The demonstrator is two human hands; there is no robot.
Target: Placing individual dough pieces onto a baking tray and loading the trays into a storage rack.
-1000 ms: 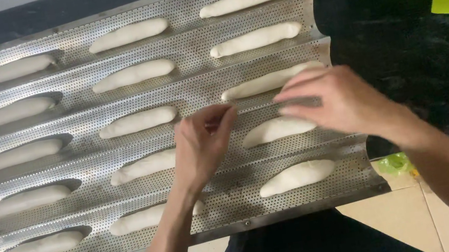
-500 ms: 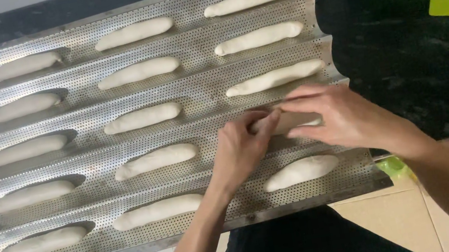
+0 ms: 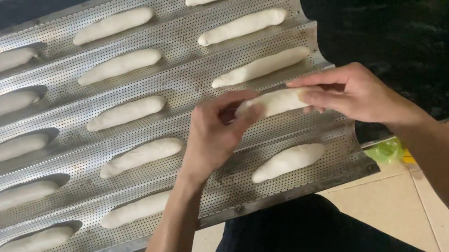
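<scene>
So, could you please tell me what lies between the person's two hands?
In the head view, a dough roll spans between the left hand and right hand.

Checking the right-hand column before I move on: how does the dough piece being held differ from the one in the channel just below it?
The held pale dough stick is gripped at both ends by both hands; the lower dough stick lies untouched and fully visible in the perforated metal tray. Both are pale and elongated.

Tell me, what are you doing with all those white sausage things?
Those are raw dough sticks lying in a wavy metal baking tray full of tiny holes. The left hand and right hand hold one dough stick by its ends, over the fourth groove. Fourteen others lie in the tray's five grooves.
</scene>
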